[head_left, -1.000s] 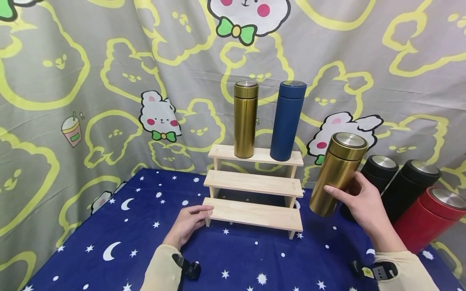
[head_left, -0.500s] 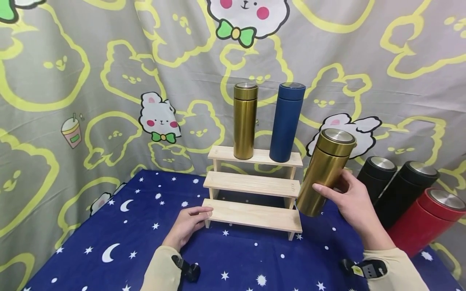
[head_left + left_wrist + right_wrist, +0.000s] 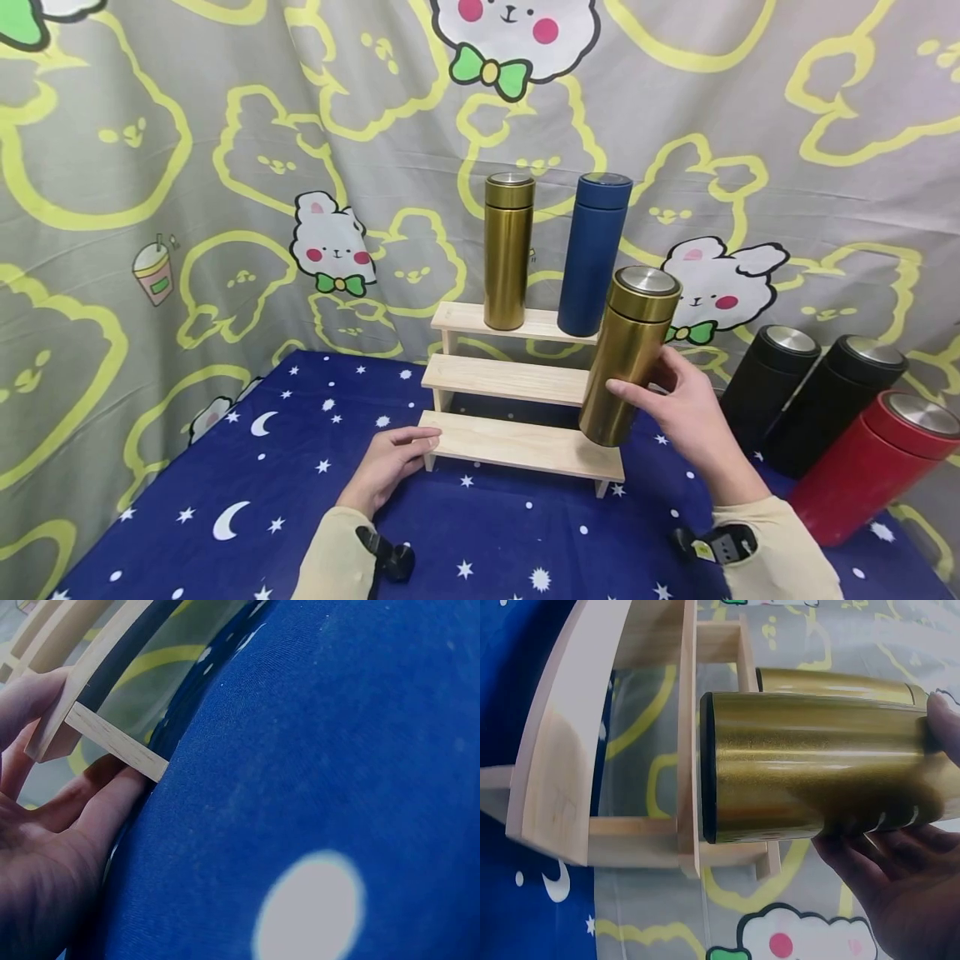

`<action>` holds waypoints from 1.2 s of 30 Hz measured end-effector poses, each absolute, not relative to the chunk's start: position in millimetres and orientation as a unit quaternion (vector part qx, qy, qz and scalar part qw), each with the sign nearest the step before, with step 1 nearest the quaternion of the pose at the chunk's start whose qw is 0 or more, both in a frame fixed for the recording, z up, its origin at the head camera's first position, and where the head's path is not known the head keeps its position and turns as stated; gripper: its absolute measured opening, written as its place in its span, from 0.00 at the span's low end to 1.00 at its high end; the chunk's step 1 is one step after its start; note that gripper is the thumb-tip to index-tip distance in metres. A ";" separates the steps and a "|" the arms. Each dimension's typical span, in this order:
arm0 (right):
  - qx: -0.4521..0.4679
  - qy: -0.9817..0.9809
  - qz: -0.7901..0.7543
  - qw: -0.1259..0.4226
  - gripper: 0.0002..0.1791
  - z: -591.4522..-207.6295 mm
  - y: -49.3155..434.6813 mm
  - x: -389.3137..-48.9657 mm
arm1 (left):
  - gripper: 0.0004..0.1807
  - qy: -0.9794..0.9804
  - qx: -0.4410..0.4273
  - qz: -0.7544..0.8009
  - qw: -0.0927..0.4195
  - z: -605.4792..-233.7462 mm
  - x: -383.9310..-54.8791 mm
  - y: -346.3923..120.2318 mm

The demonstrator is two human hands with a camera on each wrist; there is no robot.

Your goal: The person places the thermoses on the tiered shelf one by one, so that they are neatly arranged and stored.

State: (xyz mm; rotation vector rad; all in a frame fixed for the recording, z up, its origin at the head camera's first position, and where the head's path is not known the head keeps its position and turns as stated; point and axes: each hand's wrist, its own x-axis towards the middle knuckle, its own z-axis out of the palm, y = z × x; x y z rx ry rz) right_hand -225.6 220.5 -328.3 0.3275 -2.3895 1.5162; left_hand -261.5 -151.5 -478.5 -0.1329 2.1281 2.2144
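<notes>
Right hand [image 3: 686,408]: your fingers wrap the tilted gold flask [image 3: 628,357], held in the air above the wooden rack's [image 3: 525,443] lowest step.
Left hand [image 3: 390,461]: your relaxed fingers rest against that step's left end.

Your head view looks forward and down from above the table, taking in the whole wooden rack [image 3: 525,379], both hands and the curtain behind. Your left wrist view sits very close to the blue cloth [image 3: 337,750], facing along it to the rack's corner leg [image 3: 112,739]. Your right wrist view looks past the palm, close on the held gold flask [image 3: 810,776], toward the rack's steps [image 3: 562,750]. All three views share the rack.
</notes>
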 end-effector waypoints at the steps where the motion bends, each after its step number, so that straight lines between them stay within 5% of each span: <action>1: 0.115 -0.830 0.527 0.143 0.33 -328.3 218.5 -226.3 | 0.15 0.691 -0.043 0.721 0.035 -478.4 -261.6 -151.6; 36: 0.153 -0.788 0.590 0.089 0.38 -323.5 164.4 -262.4 | 0.16 0.701 -0.041 0.711 0.038 -474.0 -258.7 -151.0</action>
